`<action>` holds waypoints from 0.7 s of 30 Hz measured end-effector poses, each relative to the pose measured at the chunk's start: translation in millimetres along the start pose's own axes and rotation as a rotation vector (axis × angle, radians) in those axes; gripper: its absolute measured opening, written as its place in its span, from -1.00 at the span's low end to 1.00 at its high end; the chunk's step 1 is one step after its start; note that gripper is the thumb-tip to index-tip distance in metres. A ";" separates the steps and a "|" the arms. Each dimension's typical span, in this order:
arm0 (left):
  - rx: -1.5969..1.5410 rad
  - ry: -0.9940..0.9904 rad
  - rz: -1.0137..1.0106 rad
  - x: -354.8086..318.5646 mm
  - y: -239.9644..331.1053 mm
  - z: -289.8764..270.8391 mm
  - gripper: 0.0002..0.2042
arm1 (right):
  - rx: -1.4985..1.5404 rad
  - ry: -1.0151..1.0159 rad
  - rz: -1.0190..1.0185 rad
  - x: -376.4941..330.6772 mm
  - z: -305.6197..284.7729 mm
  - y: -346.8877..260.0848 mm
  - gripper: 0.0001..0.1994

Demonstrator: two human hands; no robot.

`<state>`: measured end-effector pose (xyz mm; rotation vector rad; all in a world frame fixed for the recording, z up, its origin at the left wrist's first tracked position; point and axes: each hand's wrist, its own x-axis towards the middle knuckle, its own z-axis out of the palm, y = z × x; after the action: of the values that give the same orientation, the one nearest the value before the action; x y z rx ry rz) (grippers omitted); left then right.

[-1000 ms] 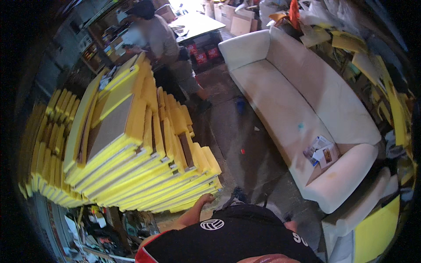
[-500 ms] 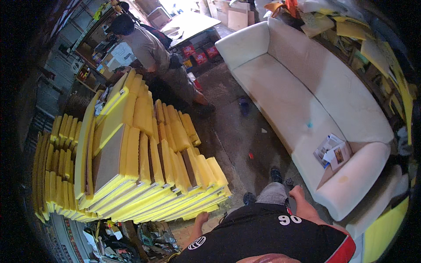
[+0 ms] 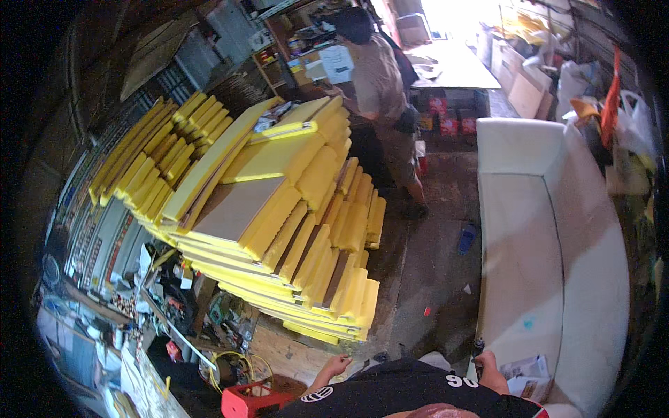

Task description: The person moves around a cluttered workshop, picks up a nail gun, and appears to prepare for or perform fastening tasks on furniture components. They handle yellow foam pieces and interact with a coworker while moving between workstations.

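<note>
Left: stacked panels (image 3: 272, 240) of matt yellow foam and smooth brown board. Right: a sofa (image 3: 529, 237) in smooth, matt pale cloth, with paper leaflets (image 3: 524, 369) near. Far: a glossy tabletop (image 3: 460, 66).

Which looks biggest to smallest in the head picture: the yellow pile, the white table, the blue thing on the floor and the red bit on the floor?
Yellow pile
White table (farther away)
Blue thing
Red bit
</note>
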<state>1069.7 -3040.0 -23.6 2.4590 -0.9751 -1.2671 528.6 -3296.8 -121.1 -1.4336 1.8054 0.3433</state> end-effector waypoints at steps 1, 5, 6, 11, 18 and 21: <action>-0.044 0.042 -0.019 -21.8 14.0 5.1 -0.50 | -0.151 0.039 -0.095 21.9 -6.4 -3.2 -0.73; -0.059 0.141 0.027 -43.0 6.7 33.3 -0.51 | -0.065 -0.133 0.014 23.2 -64.9 -52.9 -0.77; -0.057 0.141 0.022 -48.6 7.8 42.4 -0.52 | -0.030 -0.077 -0.003 21.9 -72.0 -55.7 -0.75; -0.132 -0.126 -0.072 -68.0 -91.6 102.7 -0.54 | -0.090 -0.054 -0.179 23.9 -89.9 -115.1 -0.70; -0.128 0.168 -0.154 -96.0 -26.8 98.7 -0.52 | 0.038 -0.231 -0.544 -29.1 -82.9 -204.0 -0.66; -0.219 0.192 -0.088 -89.9 46.1 55.2 -0.52 | 0.089 -0.296 -0.905 -74.7 -73.5 -258.4 -0.69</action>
<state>968.1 -3011.3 22.0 2.4189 -0.6502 -1.0736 737.9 -3375.5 45.6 -1.8480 0.7993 -0.0031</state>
